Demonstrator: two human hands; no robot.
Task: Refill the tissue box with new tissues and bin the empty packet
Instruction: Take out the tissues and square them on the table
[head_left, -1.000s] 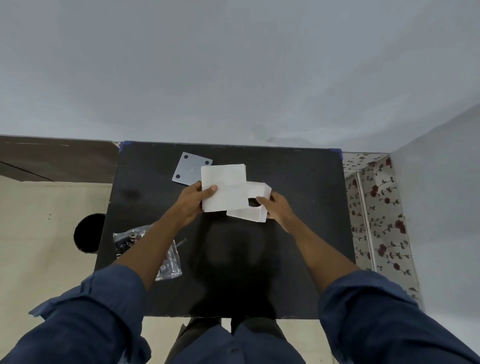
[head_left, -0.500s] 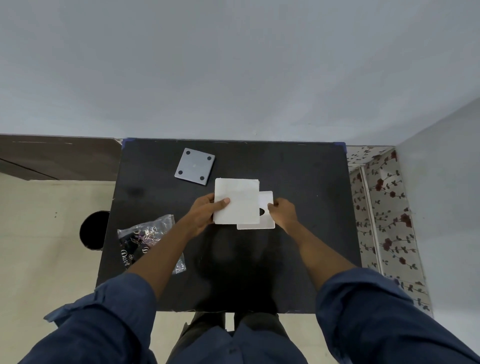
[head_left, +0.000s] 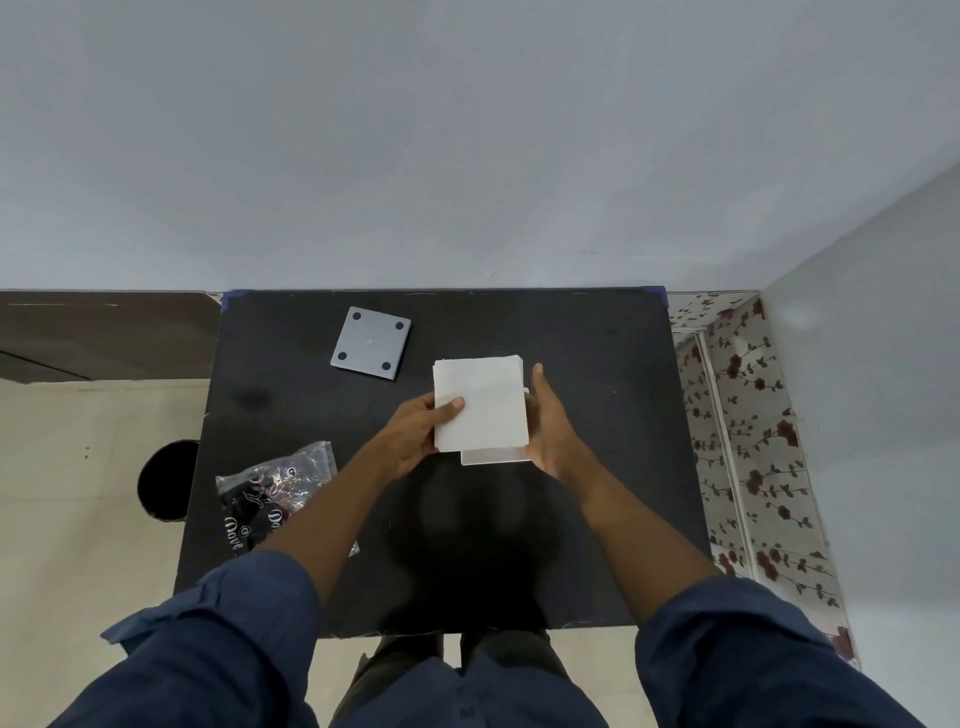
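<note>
A white stack of tissues lies over the white tissue box in the middle of the black table. Only the box's near edge shows under the stack. My left hand grips the stack's left side, thumb on top. My right hand lies flat against the right side of the stack and box, fingers straight. The empty clear packet with dark print lies crumpled on the table's left part, partly under my left forearm. The grey square box lid, underside up with four dark feet, rests at the back.
A round black bin stands on the tiled floor just left of the table. A wall rises right behind the table. Floral patterned surface lies to the right, and dark wood at the back left.
The tissue stack has shifted right and now covers almost the whole box. My right hand moved from the box's front corner to flat along its right side.
</note>
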